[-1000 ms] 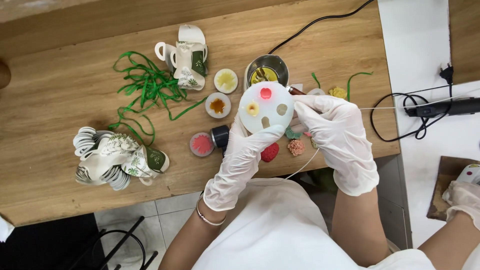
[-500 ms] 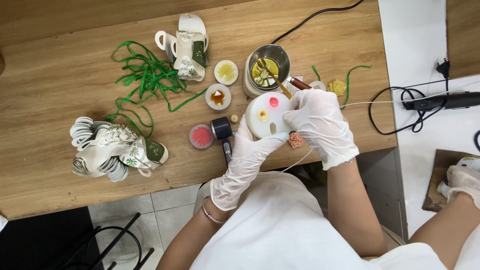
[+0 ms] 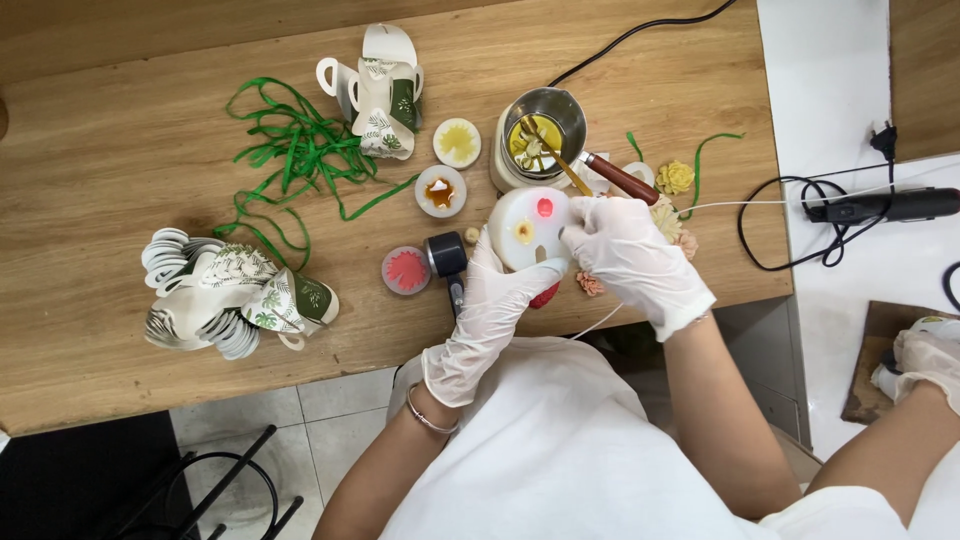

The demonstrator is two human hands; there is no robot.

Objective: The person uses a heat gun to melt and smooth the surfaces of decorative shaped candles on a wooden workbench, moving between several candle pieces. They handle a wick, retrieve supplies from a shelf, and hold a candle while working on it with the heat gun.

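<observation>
While both hands wear white disposable gloves, the left hand cups a round white candle from below and from its near side, fingers curled against its edge, and the right hand closes over the candle's right side with fingertips resting on its top face. This candle is held just above the near edge of the wooden tabletop, slightly tilted toward the camera, and its top carries small coloured pieces, one pink-red and one yellow. Just behind it stands a metal melting pot holding yellow wax, with a wooden-handled tool leaning from its rim toward the right hand. Left of the candle lie a black stamp-like tool, a red wax disc, an amber-centred disc and a yellow disc. Farther left are tangled green ribbon and two piles of leaf-printed paper boxes. Small wax flowers sit beside the right hand. Another person's gloved hand shows at the right edge.
</observation>
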